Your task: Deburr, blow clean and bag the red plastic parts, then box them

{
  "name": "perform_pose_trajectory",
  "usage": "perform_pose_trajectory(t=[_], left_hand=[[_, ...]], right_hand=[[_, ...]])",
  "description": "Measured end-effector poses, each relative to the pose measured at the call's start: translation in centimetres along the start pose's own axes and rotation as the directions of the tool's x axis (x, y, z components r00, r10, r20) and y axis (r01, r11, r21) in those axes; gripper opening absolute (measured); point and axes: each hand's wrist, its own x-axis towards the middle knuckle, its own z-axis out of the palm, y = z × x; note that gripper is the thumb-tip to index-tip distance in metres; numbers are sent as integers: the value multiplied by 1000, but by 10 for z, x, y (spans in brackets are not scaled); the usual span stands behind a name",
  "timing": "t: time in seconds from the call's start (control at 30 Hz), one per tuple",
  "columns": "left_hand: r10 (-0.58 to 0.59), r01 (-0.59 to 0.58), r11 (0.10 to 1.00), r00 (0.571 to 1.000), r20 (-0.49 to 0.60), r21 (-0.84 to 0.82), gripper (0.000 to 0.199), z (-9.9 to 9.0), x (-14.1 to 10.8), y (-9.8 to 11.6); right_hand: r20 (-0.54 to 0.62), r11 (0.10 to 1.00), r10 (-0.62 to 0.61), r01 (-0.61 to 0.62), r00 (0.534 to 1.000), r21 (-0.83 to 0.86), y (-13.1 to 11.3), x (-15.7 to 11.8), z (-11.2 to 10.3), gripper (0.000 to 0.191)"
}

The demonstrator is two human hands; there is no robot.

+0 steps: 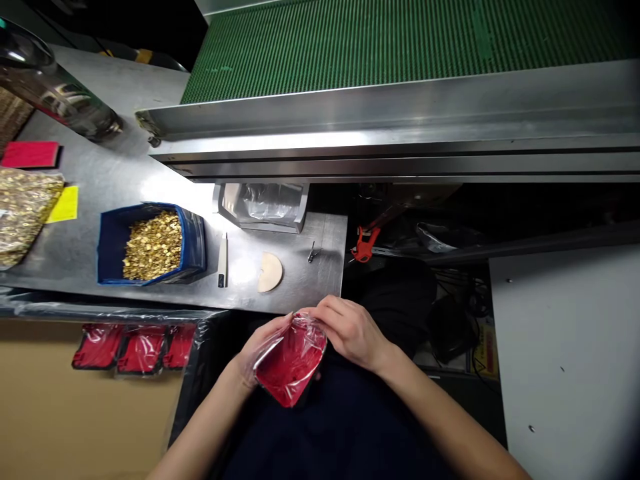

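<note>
Close to my body, a red part in a clear plastic bag is held between both hands. My left hand is closed round its left side, with the thumb near the top of the bag. The fingers of my right hand pinch the gathered plastic at the bag's upper edge. Beyond my hands, on the metal table, lie a half-round beige piece, a white-handled knife and a small dark metal pin-like item.
A blue bin of small brass pieces stands on the table. Several bagged red parts sit in a lined box at left. A green conveyor belt with a metal rail crosses the far side. An orange tool lies beyond the table's edge.
</note>
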Motion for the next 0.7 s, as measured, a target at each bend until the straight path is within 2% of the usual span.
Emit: perform_pose_trajectory(t=[0.07, 0.1, 0.17, 0.23, 0.37, 0.5, 0.63, 0.7], left_hand=[[-138, 137, 990, 989, 46, 21, 48, 2, 0, 3], [-159, 158, 987, 986, 45, 26, 47, 3, 1, 3], [-82, 82, 996, 997, -6, 43, 36, 4, 2, 2], [43, -38, 996, 997, -61, 82, 28, 2, 4, -3], [42, -43, 991, 999, 7, 125, 33, -7, 9, -10], [30, -31, 992, 1000, 6, 123, 27, -8, 13, -7], [-39, 44, 992, 998, -50, 117, 30, 0, 14, -2], [-72, 80, 991, 995, -71, 108, 30, 4, 15, -1]], right_hand=[[68, 985, -98, 107, 993, -137, 1, -1, -4, 26], [109, 972, -127, 145, 986, -183, 1, -3, -5, 26], [189, 964, -125, 164, 974, -210, -2, -8, -9, 27], [239, 987, -48, 83, 970, -141, -7, -15, -14, 28], [302, 986, 124, -151, 945, 68, -18, -23, -25, 25], [321, 977, 160, -196, 933, 83, -21, -24, -26, 34], [290, 983, 171, -185, 942, 20, -19, -25, -19, 17], [274, 987, 152, -159, 950, 3, -19, -27, -18, 19]])
